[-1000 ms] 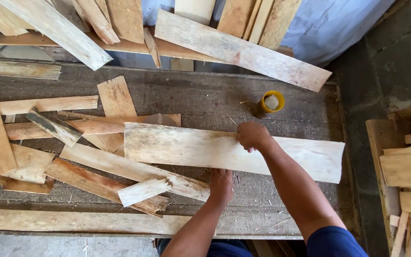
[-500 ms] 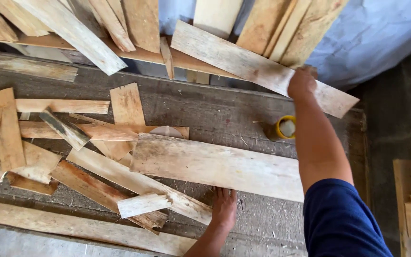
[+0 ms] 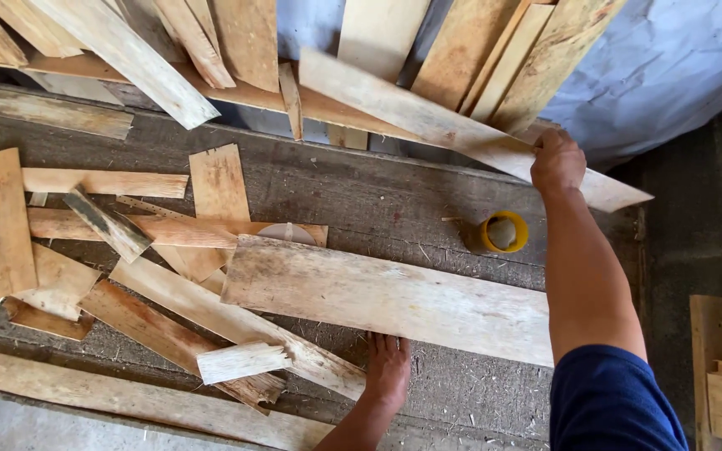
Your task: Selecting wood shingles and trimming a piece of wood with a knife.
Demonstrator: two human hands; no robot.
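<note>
head view: right hand (image 3: 557, 160), fingers clenched on upper edge of long pale plank (image 3: 428, 121) leaning at back of counter (image 3: 353, 179). left hand (image 3: 388, 367) flat, fingers released, at near edge of wide board (image 3: 386, 296). risk: tilted plank may slip and knock yellow cup (image 3: 504, 231); leaning boards (image 3: 495, 58) could topple.

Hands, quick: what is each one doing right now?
Left hand: open, flat on the workbench by the wide board.
Right hand: fingers closed on the long leaning plank.
</note>
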